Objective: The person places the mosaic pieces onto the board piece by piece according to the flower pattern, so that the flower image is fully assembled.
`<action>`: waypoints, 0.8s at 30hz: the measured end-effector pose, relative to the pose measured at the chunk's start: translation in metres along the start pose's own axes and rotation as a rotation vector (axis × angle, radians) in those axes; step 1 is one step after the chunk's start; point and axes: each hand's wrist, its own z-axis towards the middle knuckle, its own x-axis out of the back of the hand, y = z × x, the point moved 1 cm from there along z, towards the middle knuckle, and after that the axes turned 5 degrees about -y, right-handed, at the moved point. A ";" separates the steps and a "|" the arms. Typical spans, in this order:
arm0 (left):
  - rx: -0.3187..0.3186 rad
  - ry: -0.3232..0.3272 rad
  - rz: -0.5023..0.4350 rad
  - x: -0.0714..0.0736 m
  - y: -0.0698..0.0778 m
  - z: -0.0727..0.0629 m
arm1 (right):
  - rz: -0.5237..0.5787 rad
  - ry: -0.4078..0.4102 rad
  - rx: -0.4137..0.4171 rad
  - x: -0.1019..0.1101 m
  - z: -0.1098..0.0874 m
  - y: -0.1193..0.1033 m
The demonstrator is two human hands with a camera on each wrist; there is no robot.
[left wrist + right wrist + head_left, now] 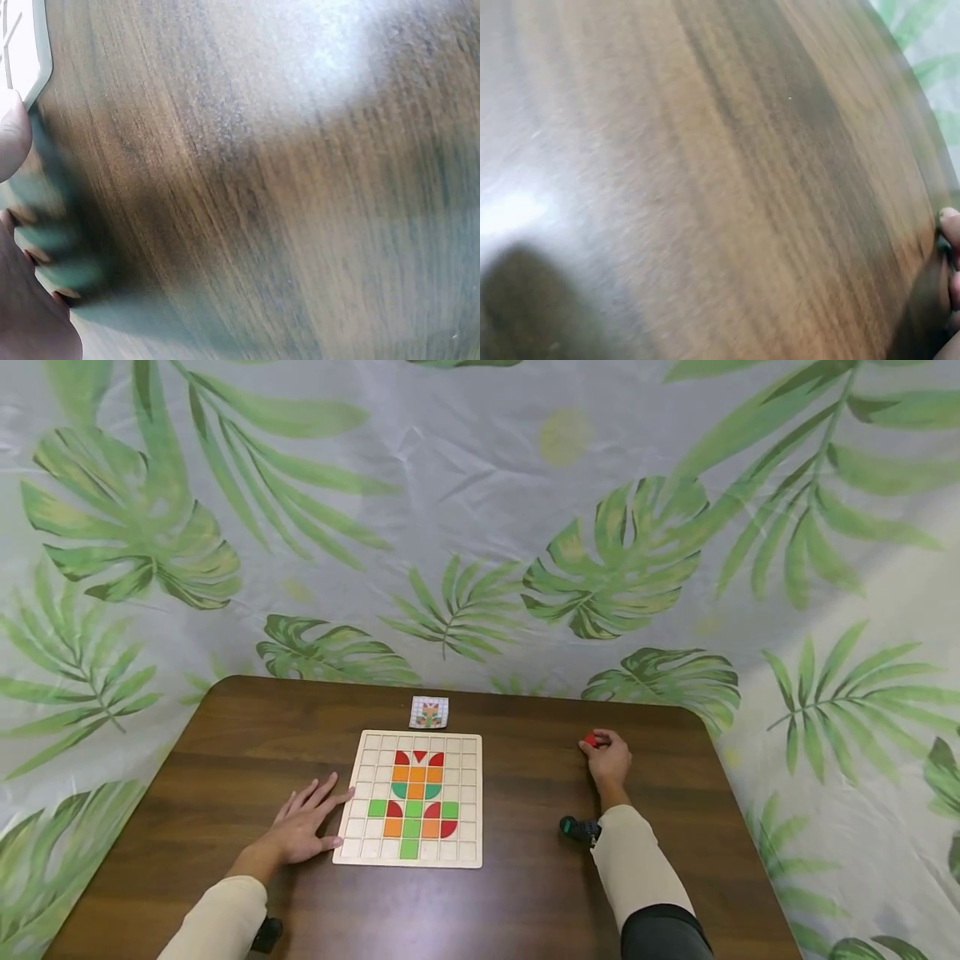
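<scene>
On the table lies a pale wooden grid board (pixel 468 810) with red, orange and green tiles laid in a flower shape. My left hand (pixel 300 827) rests on the table with its fingers spread, thumb and a fingertip touching the board's left edge. The left wrist view shows the thumb (pixel 11 139) against a corner of the board (pixel 26 52). Far to the right of the board, my right hand (pixel 609 762) pinches a small red tile (pixel 590 740); its exact shape is mostly hidden. Only fingertips (pixel 951 229) show at the right wrist view's edge.
A small pattern card (pixel 429 712) with a similar flower picture lies just behind the board. The brown wooden table (pixel 525 902) ends at a rounded back edge, close to a leaf-printed curtain (pixel 465 485).
</scene>
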 end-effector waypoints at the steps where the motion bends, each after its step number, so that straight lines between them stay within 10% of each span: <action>1: 0.000 -0.002 -0.001 0.000 0.000 0.000 | 0.008 -0.008 0.008 0.001 -0.002 -0.001; 24: -0.005 -0.004 -0.020 -0.002 0.002 0.000 | 0.189 -0.166 0.083 -0.020 -0.059 -0.018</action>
